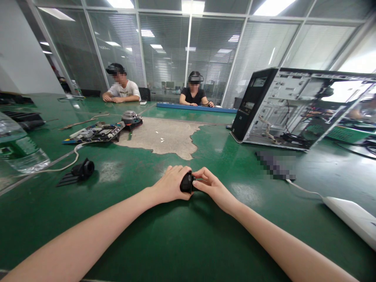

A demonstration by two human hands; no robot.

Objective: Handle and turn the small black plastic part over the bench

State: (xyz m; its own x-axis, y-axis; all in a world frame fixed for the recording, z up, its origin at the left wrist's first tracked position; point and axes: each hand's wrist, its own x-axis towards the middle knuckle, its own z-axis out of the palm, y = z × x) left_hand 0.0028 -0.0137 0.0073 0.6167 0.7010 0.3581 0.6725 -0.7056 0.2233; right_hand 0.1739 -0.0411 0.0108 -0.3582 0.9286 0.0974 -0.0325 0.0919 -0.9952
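A small black plastic part with a rounded body is held between my two hands, low over the green table. My left hand wraps round its left side, thumb toward me. On the other side, my right hand pinches its right end between thumb and fingers. Part of the piece is covered by my fingers, and its exact kind cannot be made out. Off to the left lies a black plastic piece with a round opening and long prongs.
A circuit board and a cooler-like part lie beyond to the left, near a water bottle. An open computer case stands right, with a white power strip nearer. Two people sit across the table.
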